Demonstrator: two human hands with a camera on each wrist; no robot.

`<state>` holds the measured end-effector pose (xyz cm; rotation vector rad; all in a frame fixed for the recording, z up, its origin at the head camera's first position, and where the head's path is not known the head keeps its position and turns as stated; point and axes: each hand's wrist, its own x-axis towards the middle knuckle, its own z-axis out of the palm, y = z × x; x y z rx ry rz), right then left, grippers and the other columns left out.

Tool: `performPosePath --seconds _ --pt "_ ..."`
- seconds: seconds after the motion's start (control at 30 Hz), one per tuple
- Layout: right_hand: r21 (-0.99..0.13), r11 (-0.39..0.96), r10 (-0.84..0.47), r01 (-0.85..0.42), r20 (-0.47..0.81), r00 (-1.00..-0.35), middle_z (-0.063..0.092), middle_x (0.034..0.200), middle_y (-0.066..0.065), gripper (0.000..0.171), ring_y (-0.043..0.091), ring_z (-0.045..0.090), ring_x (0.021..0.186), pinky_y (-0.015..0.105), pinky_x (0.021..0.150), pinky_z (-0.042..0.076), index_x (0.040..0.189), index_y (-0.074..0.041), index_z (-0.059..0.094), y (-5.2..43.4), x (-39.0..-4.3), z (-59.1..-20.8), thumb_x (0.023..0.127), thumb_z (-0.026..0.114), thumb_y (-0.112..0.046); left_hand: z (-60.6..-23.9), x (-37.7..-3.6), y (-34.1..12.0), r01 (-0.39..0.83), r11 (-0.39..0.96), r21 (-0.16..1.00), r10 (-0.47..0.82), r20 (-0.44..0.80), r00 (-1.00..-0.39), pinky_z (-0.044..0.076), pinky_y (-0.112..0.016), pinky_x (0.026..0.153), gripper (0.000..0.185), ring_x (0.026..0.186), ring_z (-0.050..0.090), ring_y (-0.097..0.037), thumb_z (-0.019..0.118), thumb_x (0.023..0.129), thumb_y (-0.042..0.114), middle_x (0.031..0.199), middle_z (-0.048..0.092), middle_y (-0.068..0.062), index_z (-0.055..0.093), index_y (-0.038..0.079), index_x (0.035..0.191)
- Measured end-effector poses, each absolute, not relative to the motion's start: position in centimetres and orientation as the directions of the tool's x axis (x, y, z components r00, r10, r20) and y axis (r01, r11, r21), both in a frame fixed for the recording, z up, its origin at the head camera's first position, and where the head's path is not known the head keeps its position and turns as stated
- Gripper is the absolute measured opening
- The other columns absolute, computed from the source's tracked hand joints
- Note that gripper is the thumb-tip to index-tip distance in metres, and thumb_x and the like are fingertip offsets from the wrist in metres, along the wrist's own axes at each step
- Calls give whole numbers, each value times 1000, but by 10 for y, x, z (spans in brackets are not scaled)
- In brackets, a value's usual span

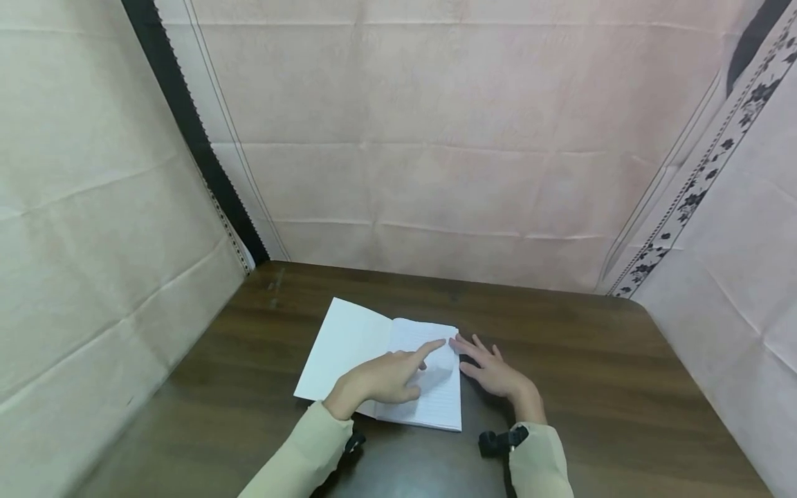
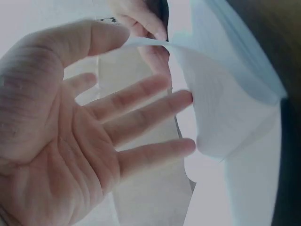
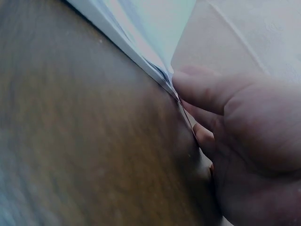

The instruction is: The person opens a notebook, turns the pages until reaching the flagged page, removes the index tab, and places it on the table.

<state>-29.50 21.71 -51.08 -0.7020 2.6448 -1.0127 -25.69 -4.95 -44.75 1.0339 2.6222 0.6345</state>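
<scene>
A notebook (image 1: 355, 339) lies open, its left side plain white and its right side ruled. My left hand (image 1: 386, 377) is over the ruled side, with the index finger stretched towards the upper right corner. In the left wrist view the fingers of the left hand (image 2: 84, 127) are spread and mostly straight, beside a raised, curving page (image 2: 216, 103). Whether the thumb touches that page is unclear. At the notebook's right edge, my right hand (image 1: 498, 373) has its fingers extended near the corner. In the right wrist view, the thumb of the right hand (image 3: 244, 127) touches the page edges.
The notebook rests on a dark brown wooden table (image 1: 579, 360). Pale creased cloth (image 1: 436, 138) hangs behind the table and along both sides. A black wrist device (image 1: 498, 443) sits at the right sleeve, and another dark one (image 1: 355, 443) at the left.
</scene>
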Motion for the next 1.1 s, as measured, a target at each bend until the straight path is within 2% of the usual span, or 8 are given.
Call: performPosePath --seconds 0.2,0.37,0.47,0.6,0.7,0.87,0.97,1.1 --pt "-657 677 -495 -333 -71 -866 19 165 8 57 38 0 152 64 114 -8 155 -21 39 218 -294 -510 103 52 -39 -442 -262 -54 647 599 472 711 59 -701 48 -24 74 90 91 59 -7 64 92 4 120 64 -4 13 34 160" --pt "-652 684 -479 -326 -65 -875 19 165 7 61 37 1 152 64 114 -8 155 -23 40 217 -296 -507 100 57 -42 -432 -268 -61 704 567 428 714 170 -679 48 -22 70 78 80 57 -9 65 91 2 97 62 5 30 30 156" --pt "-649 686 -481 -329 -65 -874 18 165 7 64 38 1 152 65 114 -8 155 -22 39 217 -298 -506 98 59 -44 -426 -269 -67 707 572 417 711 177 -680 48 -24 68 70 77 57 -11 66 92 3 89 58 8 39 30 152" --pt "-652 677 -492 -342 -56 -869 16 166 7 68 38 0 152 65 113 -9 156 -21 38 217 -300 -506 96 60 -47 -425 -267 -63 702 591 396 735 94 -672 48 -25 71 59 82 57 -9 71 93 18 95 62 5 47 32 145" --pt "-657 668 -497 -349 -45 -866 17 166 6 70 38 0 152 65 113 -9 155 -21 39 216 -302 -506 95 61 -49 -432 -263 -51 715 616 329 753 21 -658 48 -25 75 61 84 55 -6 78 88 34 102 62 4 50 32 142" --pt "-668 664 -496 -336 -57 -866 19 165 7 67 38 1 152 64 114 -9 154 -20 40 216 -301 -507 96 62 -44 -451 -255 -36 743 650 158 757 -58 -650 41 -34 103 83 115 50 -14 85 73 55 131 53 1 49 33 145" --pt "-675 661 -496 -328 -64 -866 19 165 7 64 38 1 152 64 114 -9 154 -19 41 216 -300 -508 97 62 -40 -459 -253 -33 745 658 112 753 -90 -652 29 -41 115 90 132 42 -19 85 70 59 145 45 -2 45 35 148" --pt "-687 651 -500 -324 -65 -864 19 165 7 65 38 1 152 64 113 -10 155 -18 39 217 -298 -509 98 62 -38 -463 -253 -32 741 661 118 750 -113 -652 28 -42 116 90 132 43 -19 84 72 57 144 48 0 44 34 149"
